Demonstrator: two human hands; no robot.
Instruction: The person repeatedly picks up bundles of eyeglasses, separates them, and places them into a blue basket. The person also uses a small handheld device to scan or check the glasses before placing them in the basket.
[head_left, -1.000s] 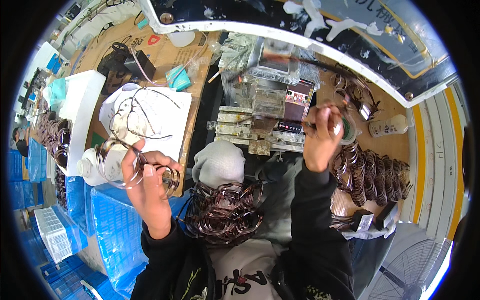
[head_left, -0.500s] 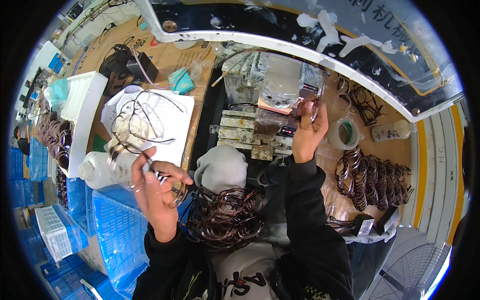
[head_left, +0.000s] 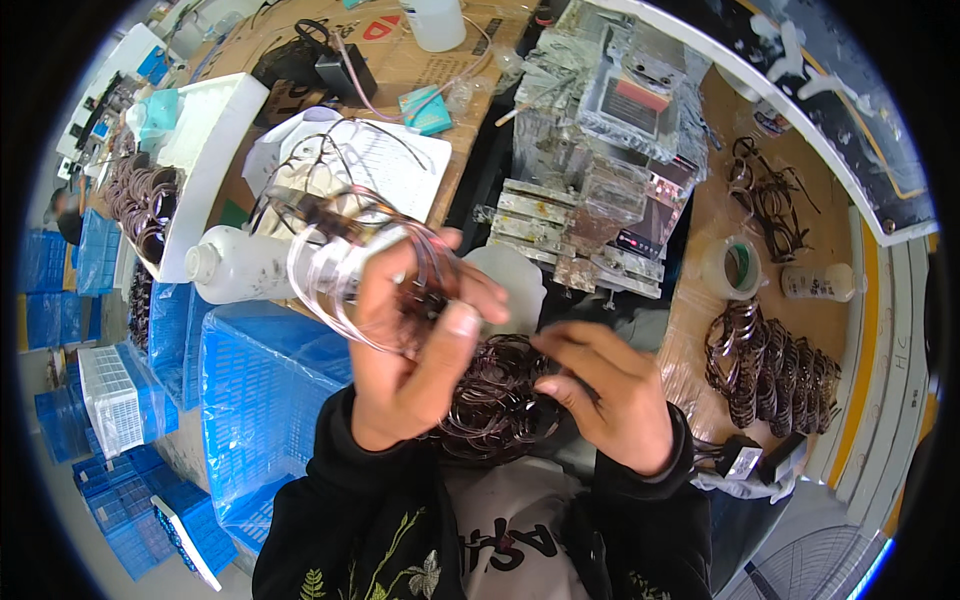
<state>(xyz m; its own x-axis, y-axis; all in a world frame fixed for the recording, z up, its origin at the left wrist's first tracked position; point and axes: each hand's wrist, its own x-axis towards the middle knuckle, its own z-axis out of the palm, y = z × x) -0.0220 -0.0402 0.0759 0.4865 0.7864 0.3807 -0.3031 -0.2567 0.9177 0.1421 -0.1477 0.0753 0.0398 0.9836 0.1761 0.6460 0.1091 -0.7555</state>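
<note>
My left hand [head_left: 415, 355] is raised close to the camera and grips a pair of thin-rimmed eyeglass frames [head_left: 345, 270], the rims and temples sticking out to the left. My right hand [head_left: 605, 390] is low in front of my body, fingers curled over a heap of dark brown eyeglass frames [head_left: 495, 400] lying in my lap. I cannot tell whether those fingers pinch a frame. Both sleeves are black.
A white plastic bottle [head_left: 245, 265] lies beside a blue crate [head_left: 260, 390]. A clear-plastic machine [head_left: 610, 150] stands ahead. More dark frames [head_left: 765, 365] lie at right, near a tape roll [head_left: 735, 268] and a small bottle [head_left: 818, 282]. A white tray [head_left: 205, 150] holds frames.
My right hand has come down from the machine to the heap in my lap. My left hand has risen toward the camera with the frames.
</note>
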